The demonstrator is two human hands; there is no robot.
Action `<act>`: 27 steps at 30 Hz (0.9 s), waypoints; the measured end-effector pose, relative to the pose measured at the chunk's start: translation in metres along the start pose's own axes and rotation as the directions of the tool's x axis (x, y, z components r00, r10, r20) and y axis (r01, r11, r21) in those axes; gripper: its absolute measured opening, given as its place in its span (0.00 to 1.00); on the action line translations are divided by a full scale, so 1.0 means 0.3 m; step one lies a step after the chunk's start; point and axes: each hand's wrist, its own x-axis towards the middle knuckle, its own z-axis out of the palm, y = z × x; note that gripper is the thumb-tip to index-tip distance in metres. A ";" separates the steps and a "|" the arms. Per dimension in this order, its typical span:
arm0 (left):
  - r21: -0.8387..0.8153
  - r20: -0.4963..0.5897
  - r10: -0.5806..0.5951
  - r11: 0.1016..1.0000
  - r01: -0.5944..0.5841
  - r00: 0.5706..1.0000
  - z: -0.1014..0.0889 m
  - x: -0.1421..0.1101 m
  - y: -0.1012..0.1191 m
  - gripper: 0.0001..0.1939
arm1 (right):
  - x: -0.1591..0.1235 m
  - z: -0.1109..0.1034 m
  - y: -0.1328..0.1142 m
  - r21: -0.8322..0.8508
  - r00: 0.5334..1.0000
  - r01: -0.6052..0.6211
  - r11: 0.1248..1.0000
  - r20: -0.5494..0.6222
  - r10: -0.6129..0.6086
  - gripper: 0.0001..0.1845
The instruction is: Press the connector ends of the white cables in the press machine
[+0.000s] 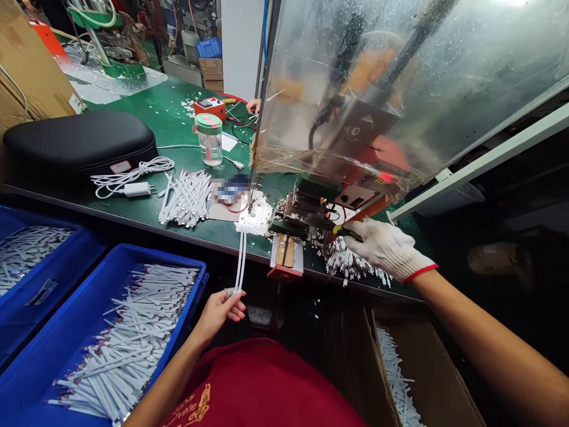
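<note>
My left hand (220, 314) is shut on the lower ends of a pair of flat white strips (241, 261), which rise to the table edge beside a small bench press machine (293, 207). My right hand (384, 249), in a white knit glove with a red cuff, grips a yellow-and-black handled tool (347, 232) whose tip reaches toward the press. Below that glove, white offcuts and strips lie heaped at the edge of the green table (146, 133). A loose bundle of white strips (186, 198) lies farther left.
Two blue crates (146, 284) full of white strips stand at lower left, and a cardboard box (400, 367) holds more at lower right. A scratched clear shield (355, 89) rises behind the press. Beyond it, another person's hand (253, 105) shows near a red device (208, 108).
</note>
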 end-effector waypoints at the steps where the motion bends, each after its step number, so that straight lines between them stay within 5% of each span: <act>1: 0.004 0.009 -0.004 1.000 0.004 1.000 0.002 0.002 -0.001 0.30 | 0.011 -0.001 -0.015 -0.016 1.000 0.013 1.000 -0.008 -0.013 0.19; 6: 0.003 0.015 0.098 0.995 -0.098 0.995 0.021 -0.025 0.031 0.27 | 0.063 0.014 -0.161 0.006 0.985 0.154 0.988 -0.079 -0.153 0.24; 10: -0.021 -0.025 0.191 0.981 -0.191 0.981 0.026 -0.085 0.078 0.23 | 0.049 0.116 -0.265 0.057 0.959 0.272 0.961 -0.103 -0.266 0.23; 14: 0.003 0.066 0.197 0.980 -0.197 0.978 0.051 -0.116 0.121 0.22 | 0.036 0.257 -0.281 0.112 0.980 0.189 0.976 -0.085 -0.180 0.22; 18: 0.034 0.205 0.181 0.981 -0.192 0.962 0.130 -0.098 0.161 0.23 | 0.004 0.291 -0.257 0.326 0.973 0.137 0.935 -0.219 -0.066 0.20; 20: 0.034 0.256 0.168 0.983 -0.182 0.952 0.184 -0.083 0.177 0.23 | -0.030 0.267 -0.257 0.533 0.966 0.156 0.832 -0.260 -0.014 0.21; 24: 0.017 0.336 0.109 0.992 -0.122 0.936 0.285 -0.057 0.200 0.24 | -0.085 0.223 -0.286 0.838 0.984 0.175 0.516 -0.160 -0.074 0.25; 27: -0.003 0.369 0.055 0.998 -0.058 0.928 0.335 -0.041 0.211 0.25 | -0.086 0.240 -0.314 0.986 0.993 0.072 0.148 -0.057 -0.101 0.25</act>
